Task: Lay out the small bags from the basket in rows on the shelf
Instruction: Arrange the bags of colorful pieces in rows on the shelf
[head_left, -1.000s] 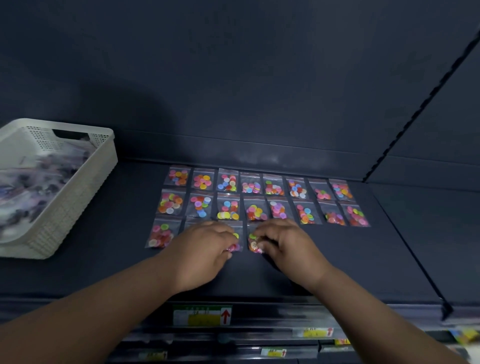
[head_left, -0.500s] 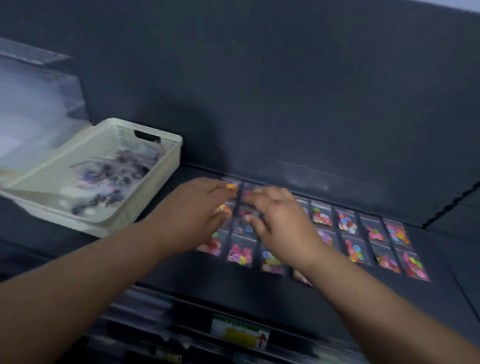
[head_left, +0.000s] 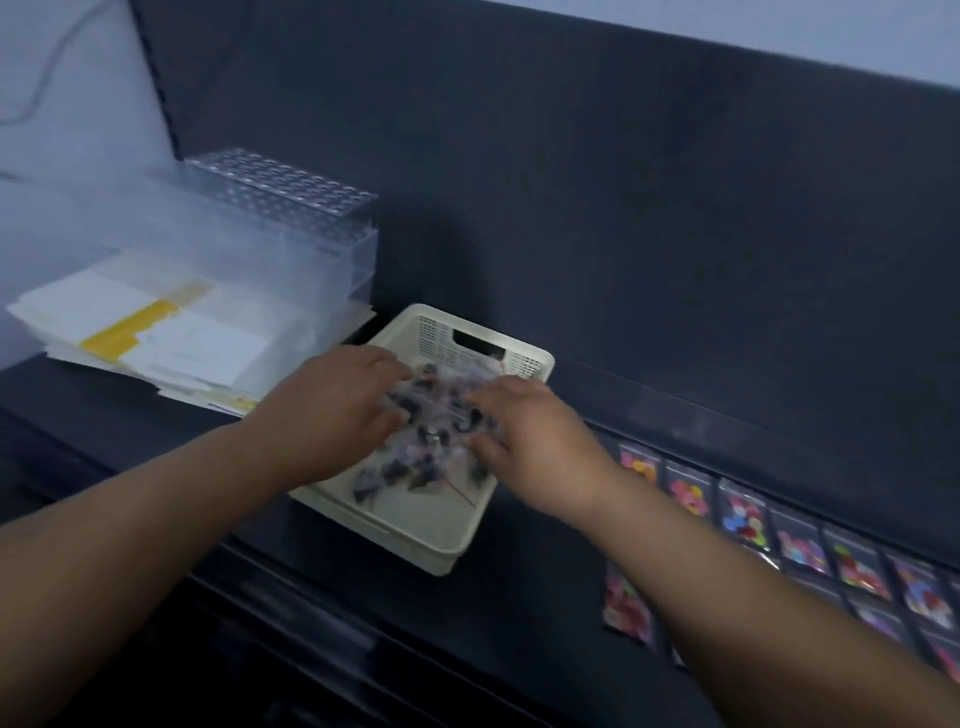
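Head view: both forearms reach forward, palms down, the left hand (head_left: 337, 410) and the right hand (head_left: 530, 436) over the basket (head_left: 530, 358). The fingers (head_left: 384, 362) dip into the loose small bags (head_left: 431, 441) under them, and blur hides whether they pinch any. The basket's long axis runs away from the fingers, with its handle slot at the far end. Right of the fingers, laid-out bags (head_left: 748, 519) lie in rows on the shelf (head_left: 519, 613)
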